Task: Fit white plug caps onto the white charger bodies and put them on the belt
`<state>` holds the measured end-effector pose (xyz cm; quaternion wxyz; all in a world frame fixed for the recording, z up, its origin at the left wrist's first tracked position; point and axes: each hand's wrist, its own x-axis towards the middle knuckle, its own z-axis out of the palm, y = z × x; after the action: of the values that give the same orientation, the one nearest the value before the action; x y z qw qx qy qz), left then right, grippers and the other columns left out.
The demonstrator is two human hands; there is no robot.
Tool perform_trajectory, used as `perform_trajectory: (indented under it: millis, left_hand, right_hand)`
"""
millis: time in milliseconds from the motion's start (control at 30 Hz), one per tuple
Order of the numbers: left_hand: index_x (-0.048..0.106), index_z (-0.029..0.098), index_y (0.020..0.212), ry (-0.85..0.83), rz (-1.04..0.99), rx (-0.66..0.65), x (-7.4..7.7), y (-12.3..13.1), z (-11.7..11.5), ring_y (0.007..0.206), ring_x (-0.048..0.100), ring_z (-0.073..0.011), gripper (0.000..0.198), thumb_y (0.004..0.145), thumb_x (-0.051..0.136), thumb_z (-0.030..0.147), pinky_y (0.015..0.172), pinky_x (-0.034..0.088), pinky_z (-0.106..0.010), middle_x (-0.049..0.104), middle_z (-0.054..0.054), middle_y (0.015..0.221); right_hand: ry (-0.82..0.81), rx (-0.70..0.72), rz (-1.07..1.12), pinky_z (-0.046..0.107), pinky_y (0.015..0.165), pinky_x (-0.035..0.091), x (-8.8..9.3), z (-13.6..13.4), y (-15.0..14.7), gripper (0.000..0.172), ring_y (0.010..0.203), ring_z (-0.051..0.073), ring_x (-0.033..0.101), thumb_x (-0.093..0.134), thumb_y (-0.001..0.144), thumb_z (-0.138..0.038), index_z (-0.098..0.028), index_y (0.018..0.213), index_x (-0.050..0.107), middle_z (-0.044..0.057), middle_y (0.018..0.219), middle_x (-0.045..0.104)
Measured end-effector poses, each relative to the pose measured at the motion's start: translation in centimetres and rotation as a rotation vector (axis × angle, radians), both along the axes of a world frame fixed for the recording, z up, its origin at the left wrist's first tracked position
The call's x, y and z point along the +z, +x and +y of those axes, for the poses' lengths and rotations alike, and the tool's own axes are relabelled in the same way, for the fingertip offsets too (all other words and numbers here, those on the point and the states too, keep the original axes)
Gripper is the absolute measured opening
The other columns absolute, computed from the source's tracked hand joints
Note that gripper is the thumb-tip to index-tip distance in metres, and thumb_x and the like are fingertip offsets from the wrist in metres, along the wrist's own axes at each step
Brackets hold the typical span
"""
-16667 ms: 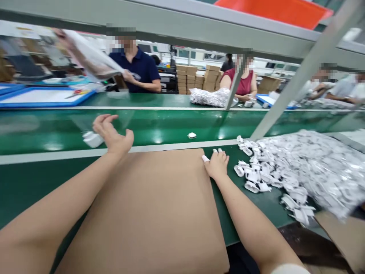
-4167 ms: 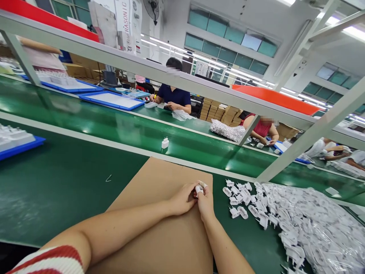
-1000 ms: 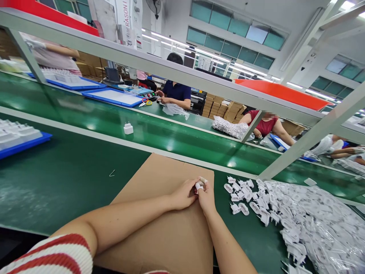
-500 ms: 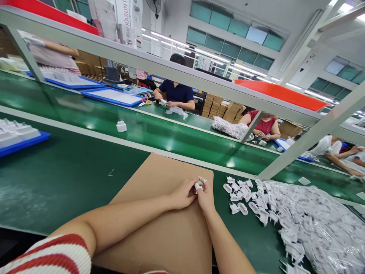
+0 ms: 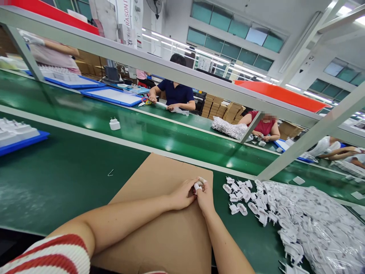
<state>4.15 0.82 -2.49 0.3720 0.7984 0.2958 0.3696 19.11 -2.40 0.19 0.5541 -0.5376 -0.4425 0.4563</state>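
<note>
Leftmost, a white charger (image 5: 114,124) stands on the green belt (image 5: 176,134). Over the cardboard sheet (image 5: 155,173), the left hand (image 5: 182,195) and right hand (image 5: 206,197) meet, fingers curled, both pinching a small white piece (image 5: 197,186) (mostly hidden). Nearby, to the right, lies a heap of white plug parts (image 5: 288,219).
</note>
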Motion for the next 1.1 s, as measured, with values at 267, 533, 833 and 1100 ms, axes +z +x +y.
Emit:
perform_trajectory:
  millis: [267,533,833,1100]
  left_hand:
    - [0.046,0.022,0.157,-0.004,-0.001,-0.001,0.2,-0.1,-0.1,0.143,0.052,-0.0353,0.076,0.085,0.069,0.019,0.123,0.039,-0.059,0.055,-0.016,0.155]
    - [0.046,0.022,0.157,-0.019,-0.015,-0.001,0.1,-0.1,-0.1,0.143,0.051,-0.0352,0.075,0.085,0.069,0.020,0.123,0.040,-0.058,0.056,-0.017,0.154]
    - [0.044,0.019,0.157,0.013,0.030,0.004,-0.1,0.0,0.0,0.142,0.053,-0.0352,0.074,0.086,0.066,0.020,0.122,0.041,-0.058,0.055,-0.018,0.153]
    - [0.046,0.017,0.154,0.013,0.036,0.000,0.6,0.0,-0.2,0.142,0.052,-0.0354,0.072,0.085,0.065,0.019,0.122,0.041,-0.058,0.055,-0.019,0.154]
  right_hand:
    - [0.045,-0.036,-0.061,0.034,0.072,0.056,-0.5,0.2,0.1,0.044,0.079,0.021,0.066,0.073,0.073,-0.037,-0.022,0.115,0.071,0.003,0.089,0.072]
    - [0.028,-0.048,-0.086,0.033,0.069,0.055,-1.2,0.5,0.2,0.049,0.076,0.020,0.065,0.073,0.073,-0.038,-0.022,0.119,0.071,0.003,0.088,0.072]
    - [0.011,-0.027,-0.089,0.033,0.071,0.054,-1.5,0.5,0.3,0.053,0.076,0.019,0.064,0.070,0.072,-0.036,-0.021,0.123,0.067,0.003,0.093,0.072]
    - [0.030,-0.003,-0.049,0.034,0.072,0.054,-1.7,0.6,0.2,0.055,0.078,0.019,0.064,0.071,0.073,-0.038,-0.019,0.124,0.064,0.004,0.094,0.069]
